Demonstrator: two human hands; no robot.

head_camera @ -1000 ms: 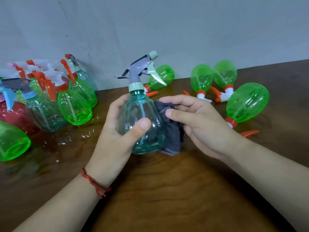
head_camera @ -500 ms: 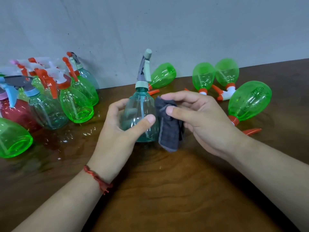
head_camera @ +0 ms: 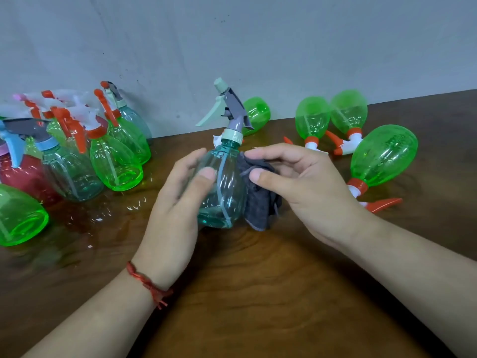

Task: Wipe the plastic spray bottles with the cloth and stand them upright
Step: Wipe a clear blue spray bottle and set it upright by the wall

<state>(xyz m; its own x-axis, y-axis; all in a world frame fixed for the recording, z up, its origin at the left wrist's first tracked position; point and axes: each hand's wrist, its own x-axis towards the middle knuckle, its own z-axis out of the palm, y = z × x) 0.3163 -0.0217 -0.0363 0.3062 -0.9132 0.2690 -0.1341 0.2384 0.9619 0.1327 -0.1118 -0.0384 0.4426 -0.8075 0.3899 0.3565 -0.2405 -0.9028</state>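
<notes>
- left hand (head_camera: 178,202) fingers gripping the teal bottle (head_camera: 227,187) upright
- right hand (head_camera: 309,192) fingers pinching the cloth (head_camera: 260,202), wiping its side
- next, probably: standing it beside the upright bottles (head_camera: 116,164)

Over ten spray bottles (head_camera: 227,187), one cloth (head_camera: 259,202)

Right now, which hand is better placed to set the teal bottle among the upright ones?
Left. The left hand holds the teal bottle, and the upright bottles stand on its side; the right hand pinches the grey cloth.
</notes>
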